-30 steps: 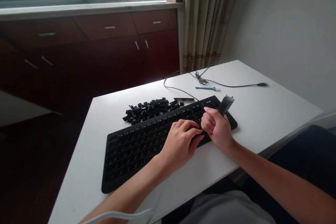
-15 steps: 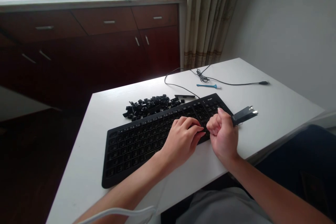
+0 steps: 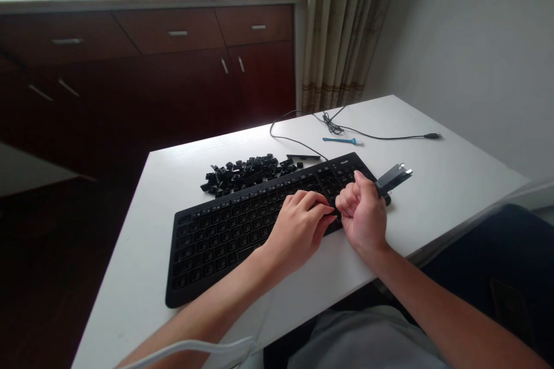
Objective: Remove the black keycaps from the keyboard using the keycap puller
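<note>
A black keyboard lies at a slant across the table, its keycaps off over most of the main block. My left hand rests over its right part, thumb and fingertips pinched together. Whatever sits in that pinch is too small and dark to make out. Close beside it, my right hand is closed in a fist round a dark keycap puller, whose metal tips point away to the upper right. A pile of loose black keycaps lies behind the keyboard.
A long black keycap lies beyond the keyboard. Farther back are a blue brush-like tool and the keyboard's bundled cable with its plug. The white table's edge runs along the left. A white cord crosses near my left forearm.
My right fist has shifted slightly left and up with the puller, nearer my left fingertips. The left hand keeps its pinch at the same spot on the keyboard. The view has shifted a little.
</note>
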Motion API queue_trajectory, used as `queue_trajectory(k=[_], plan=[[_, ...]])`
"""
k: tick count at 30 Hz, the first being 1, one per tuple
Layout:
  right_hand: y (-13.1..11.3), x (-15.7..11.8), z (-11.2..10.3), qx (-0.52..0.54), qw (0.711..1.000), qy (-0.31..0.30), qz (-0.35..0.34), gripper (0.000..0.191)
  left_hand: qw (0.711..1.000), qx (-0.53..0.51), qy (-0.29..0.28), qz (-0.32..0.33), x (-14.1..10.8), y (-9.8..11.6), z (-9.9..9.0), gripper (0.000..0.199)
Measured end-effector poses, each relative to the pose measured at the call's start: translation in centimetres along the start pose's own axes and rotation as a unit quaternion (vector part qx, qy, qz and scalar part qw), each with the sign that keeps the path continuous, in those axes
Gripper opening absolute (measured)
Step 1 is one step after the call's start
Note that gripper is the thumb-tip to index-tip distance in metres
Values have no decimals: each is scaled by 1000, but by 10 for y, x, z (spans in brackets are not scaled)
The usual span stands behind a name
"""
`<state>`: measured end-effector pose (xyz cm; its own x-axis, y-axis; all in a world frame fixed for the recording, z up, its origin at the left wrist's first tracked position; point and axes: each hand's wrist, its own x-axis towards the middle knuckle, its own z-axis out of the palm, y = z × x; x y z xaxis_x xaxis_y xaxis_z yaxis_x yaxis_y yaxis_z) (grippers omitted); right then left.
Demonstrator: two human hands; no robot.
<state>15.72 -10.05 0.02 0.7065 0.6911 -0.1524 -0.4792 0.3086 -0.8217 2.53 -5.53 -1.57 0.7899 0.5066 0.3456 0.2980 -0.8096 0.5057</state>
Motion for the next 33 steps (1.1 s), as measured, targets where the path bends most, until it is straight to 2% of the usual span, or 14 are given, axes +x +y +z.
queue_trajectory(k=[6,10,13,17,21,27,30,33], plan=[[3,8,1,-52,998,-47,7,54,1000,-11,0,-3,0,0,-1,15],[9,-3,5,-43,998,4,-53,55,1000,-25,1,-6,1,4,-5,16],[14,-13,6,-79,991,19,-103,52,1000,-27,-3,-6,1,7,-7,20],[11,-13,2,-135,986,-34,-93,51,1000,-3,-6,-13,1,6,-5,20],[2,-6,-4,-139,985,-82,-64,51,1000,23,-19,-8,3,4,-2,18],[-12,1,-11,-149,966,-209,-20,39,999,32,-16,-9,4,6,-1,12],[-12,2,-13,-150,963,-221,-40,36,999,34,-19,-11,5,6,-1,10],[-6,0,-15,-126,971,-197,-43,43,999,38,-22,-16,6,8,-1,9]])
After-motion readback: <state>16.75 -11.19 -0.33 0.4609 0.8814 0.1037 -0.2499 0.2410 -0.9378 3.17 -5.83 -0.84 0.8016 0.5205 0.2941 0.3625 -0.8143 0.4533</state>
